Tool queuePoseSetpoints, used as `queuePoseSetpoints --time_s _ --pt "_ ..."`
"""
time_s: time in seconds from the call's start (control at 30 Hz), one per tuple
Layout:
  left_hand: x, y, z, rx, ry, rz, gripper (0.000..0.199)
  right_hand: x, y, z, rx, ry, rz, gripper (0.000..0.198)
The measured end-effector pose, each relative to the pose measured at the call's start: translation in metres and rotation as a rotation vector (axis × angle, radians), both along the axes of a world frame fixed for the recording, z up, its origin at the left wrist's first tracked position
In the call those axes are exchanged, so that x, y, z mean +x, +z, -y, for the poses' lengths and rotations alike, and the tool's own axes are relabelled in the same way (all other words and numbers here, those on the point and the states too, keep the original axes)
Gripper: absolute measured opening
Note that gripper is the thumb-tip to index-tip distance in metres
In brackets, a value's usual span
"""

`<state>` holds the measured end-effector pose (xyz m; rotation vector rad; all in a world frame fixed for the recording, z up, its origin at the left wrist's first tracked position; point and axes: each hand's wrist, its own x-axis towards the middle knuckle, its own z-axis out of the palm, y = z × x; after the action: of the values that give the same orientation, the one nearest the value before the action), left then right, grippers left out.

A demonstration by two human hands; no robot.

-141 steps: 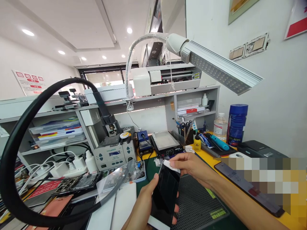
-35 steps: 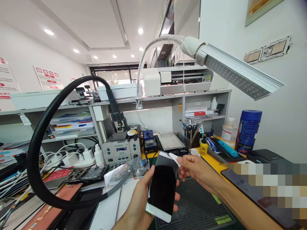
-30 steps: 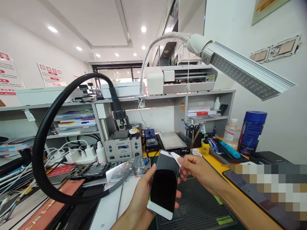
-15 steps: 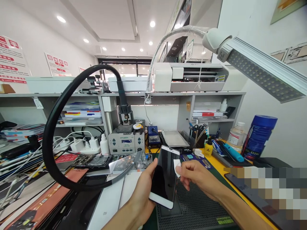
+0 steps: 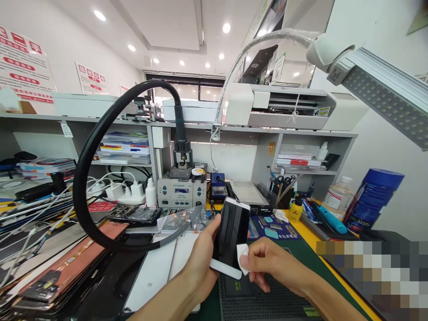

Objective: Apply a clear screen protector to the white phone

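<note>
A white-framed smartphone (image 5: 230, 232) with a dark glossy screen is tilted up toward me. My left hand (image 5: 200, 263) is wrapped round its left edge and back, thumb along the side. Between the thumb and fingers of my right hand (image 5: 267, 263) is a small white wipe (image 5: 242, 257), pinched against the lower right edge of the screen. Below the phone lies a black perforated mat (image 5: 267, 298) on the bench. The fingers behind the phone are mostly hidden.
A thick black hose (image 5: 80, 178) loops up on the left from a grey rework station (image 5: 182, 192). Phone back panels (image 5: 154, 272) and circuit boards lie left of my hands. A yellow bottle (image 5: 294, 209) and a blue canister (image 5: 374, 200) stand to the right. An LED lamp (image 5: 384, 84) hangs above.
My right hand has moved the wipe down along the phone's right edge, from its upper part to its lower corner. The whole view has shifted slightly, and the phone leans back more.
</note>
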<state>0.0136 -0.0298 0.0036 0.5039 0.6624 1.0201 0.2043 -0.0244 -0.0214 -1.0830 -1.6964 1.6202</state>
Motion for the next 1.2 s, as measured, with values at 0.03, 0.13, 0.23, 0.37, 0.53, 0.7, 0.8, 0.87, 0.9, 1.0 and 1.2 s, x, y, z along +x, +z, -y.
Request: queuePoseSetpoints --time_s 0.03,0.13,0.23,0.37,0.53,0.7,0.8,0.87,0.9,1.0,1.2 --pt "0.000 0.000 -0.001 0.004 0.002 0.011 0.046 -0.001 -0.001 0.001 -0.006 0.028 0.010 0.048" --pt "0.000 0.002 -0.002 0.021 0.010 0.044 0.046 -0.004 -0.003 0.002 -0.030 0.082 0.031 0.046" --pt "0.000 0.002 -0.002 0.031 0.020 0.072 0.045 -0.006 -0.001 0.003 -0.024 0.105 0.074 0.047" --pt "-0.001 0.003 -0.004 0.029 0.025 0.103 0.045 -0.008 0.002 0.005 0.052 0.095 0.117 0.048" --pt "-0.002 0.004 -0.005 0.038 0.025 0.137 0.047 -0.010 -0.001 0.009 0.216 0.014 0.177 0.049" --pt "0.000 0.004 -0.005 0.022 0.035 0.145 0.051 -0.012 -0.003 0.010 0.377 -0.010 0.322 0.053" --pt "0.001 0.004 -0.005 0.019 0.045 0.134 0.050 -0.014 -0.004 0.010 0.400 -0.011 0.396 0.053" --pt "0.002 0.003 -0.004 0.009 0.049 0.116 0.049 -0.014 -0.005 0.010 0.403 -0.010 0.427 0.053" --pt "0.002 0.003 -0.003 0.002 0.050 0.104 0.048 -0.014 -0.006 0.010 0.412 -0.007 0.434 0.053" --pt "0.004 -0.001 0.000 -0.021 0.042 0.060 0.047 -0.016 -0.008 0.011 0.465 0.018 0.442 0.053" --pt "0.008 -0.003 0.007 -0.049 0.032 -0.069 0.050 -0.023 -0.012 0.015 0.574 0.024 0.396 0.050"
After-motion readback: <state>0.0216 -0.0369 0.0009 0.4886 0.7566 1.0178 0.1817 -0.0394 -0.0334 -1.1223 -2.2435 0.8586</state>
